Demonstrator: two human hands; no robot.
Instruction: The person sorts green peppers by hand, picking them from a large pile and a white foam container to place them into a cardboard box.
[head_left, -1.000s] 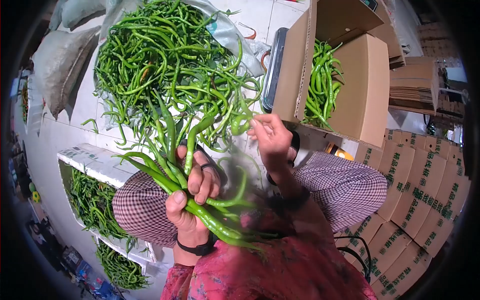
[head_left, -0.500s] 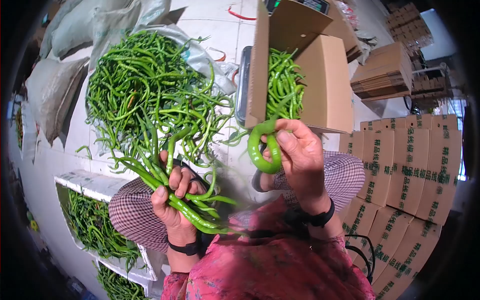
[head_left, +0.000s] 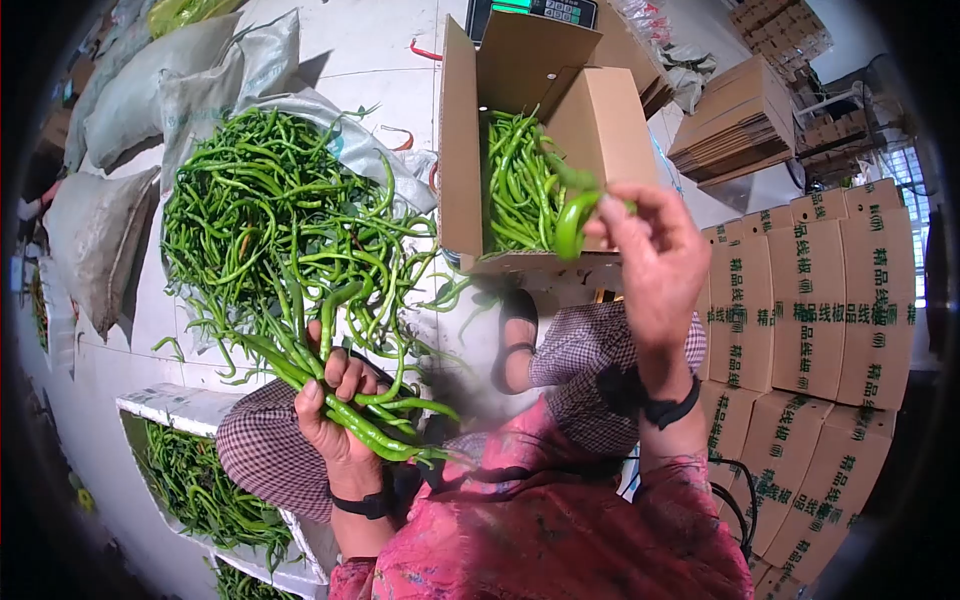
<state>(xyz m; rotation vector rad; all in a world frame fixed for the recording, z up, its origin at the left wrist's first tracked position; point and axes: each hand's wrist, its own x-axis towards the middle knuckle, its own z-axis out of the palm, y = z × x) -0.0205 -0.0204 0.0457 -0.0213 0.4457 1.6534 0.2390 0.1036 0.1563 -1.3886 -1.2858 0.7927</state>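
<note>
One curled, glossy green pepper (head_left: 572, 226) is pinched between thumb and fingers of the right hand (head_left: 658, 250) near the brown cardboard box (head_left: 612, 120), long green peppers (head_left: 362, 428) are clasped by the left hand (head_left: 338, 405), and each, probably light, slippery and snappable, is best gripped mid-length.

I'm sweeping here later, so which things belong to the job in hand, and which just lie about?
Likely in use: bunched peppers in left hand, curved pepper in right hand, pepper heap, open carton.

Apparently idle: stuffed sacks, printed cartons, flattened cardboard.
</note>
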